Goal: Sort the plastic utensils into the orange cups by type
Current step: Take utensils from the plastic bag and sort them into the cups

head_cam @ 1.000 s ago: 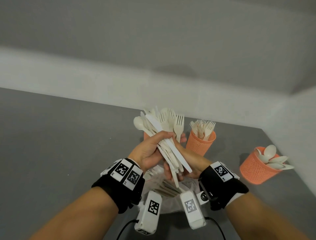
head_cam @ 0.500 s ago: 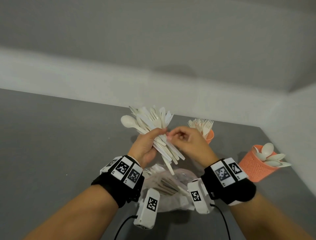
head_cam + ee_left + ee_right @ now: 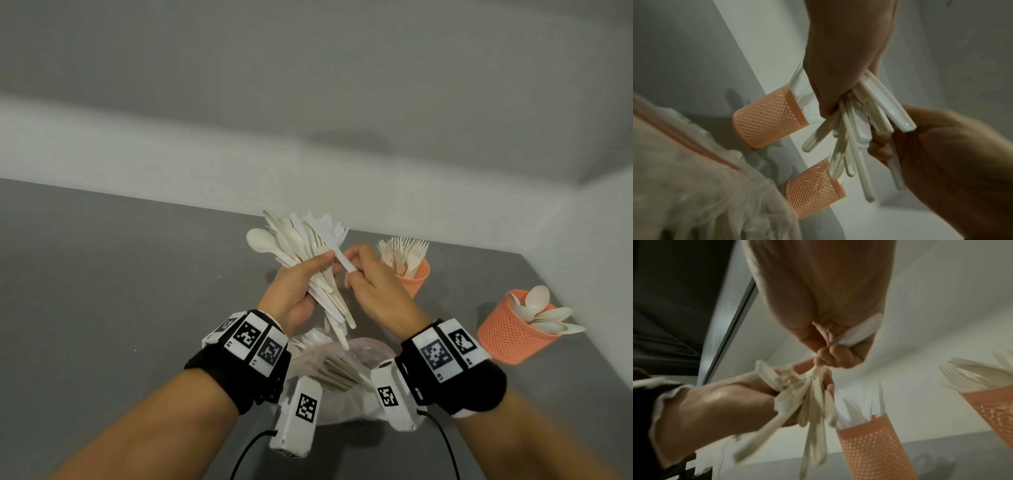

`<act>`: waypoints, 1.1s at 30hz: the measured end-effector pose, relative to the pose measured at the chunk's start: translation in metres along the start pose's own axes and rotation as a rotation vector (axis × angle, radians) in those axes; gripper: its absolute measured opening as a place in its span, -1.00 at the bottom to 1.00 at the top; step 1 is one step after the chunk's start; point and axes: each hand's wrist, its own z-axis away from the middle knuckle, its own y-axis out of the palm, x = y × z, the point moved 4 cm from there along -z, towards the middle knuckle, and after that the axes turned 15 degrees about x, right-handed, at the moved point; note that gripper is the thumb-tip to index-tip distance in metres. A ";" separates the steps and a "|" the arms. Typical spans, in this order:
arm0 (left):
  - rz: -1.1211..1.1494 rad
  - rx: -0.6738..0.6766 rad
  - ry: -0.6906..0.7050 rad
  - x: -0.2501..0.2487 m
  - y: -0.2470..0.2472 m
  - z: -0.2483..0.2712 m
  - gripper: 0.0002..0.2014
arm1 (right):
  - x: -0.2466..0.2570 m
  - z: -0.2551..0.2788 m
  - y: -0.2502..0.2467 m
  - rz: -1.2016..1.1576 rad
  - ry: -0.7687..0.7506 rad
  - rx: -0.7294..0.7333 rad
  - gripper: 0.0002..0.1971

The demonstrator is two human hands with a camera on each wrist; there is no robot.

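I see no brand names or readable writing, only black-and-white square code tags on my wrist bands [image 3: 255, 339]. Largest in the head view is the grey table [image 3: 102, 274], filling the lower frame, with a clear plastic bag [image 3: 349, 370] of more utensils at lower centre between my wrists. At right sits a mesh orange cup of spoons [image 3: 507, 337]; at centre right, an orange cup of forks [image 3: 412, 274], tines up. The wrist views show a third orange cup [image 3: 867, 444] holding pale blades. My left hand [image 3: 294, 291] grips a fanned bundle of cream utensils [image 3: 301, 240] above the bag, spoons, forks and knives mixed. My right hand [image 3: 373, 284] pinches the handle of one white knife [image 3: 329, 240] in the bundle.
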 end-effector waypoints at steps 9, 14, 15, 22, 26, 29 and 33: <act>-0.164 0.046 -0.012 0.005 0.000 -0.001 -0.83 | 0.016 0.006 0.012 0.179 -0.203 0.082 -0.65; -0.137 0.078 0.047 0.008 0.004 -0.003 -0.54 | 0.011 -0.004 0.013 0.375 -0.122 0.135 -0.74; -0.096 0.077 0.052 0.009 0.003 -0.005 -0.37 | 0.010 -0.004 0.013 0.390 -0.116 0.144 -0.77; -0.052 0.089 0.065 0.015 0.000 -0.009 -0.06 | 0.000 0.000 0.010 0.289 -0.075 0.181 -0.83; -0.201 0.112 -0.005 0.016 0.010 -0.006 -0.30 | -0.008 0.003 0.010 0.136 -0.058 0.158 -0.88; -0.207 0.037 0.081 0.015 0.009 -0.006 -0.17 | -0.012 0.003 0.007 0.087 -0.046 0.110 -0.81; -0.186 0.014 0.127 0.014 0.011 -0.006 -0.02 | -0.017 0.004 -0.003 -0.008 0.006 0.042 -0.65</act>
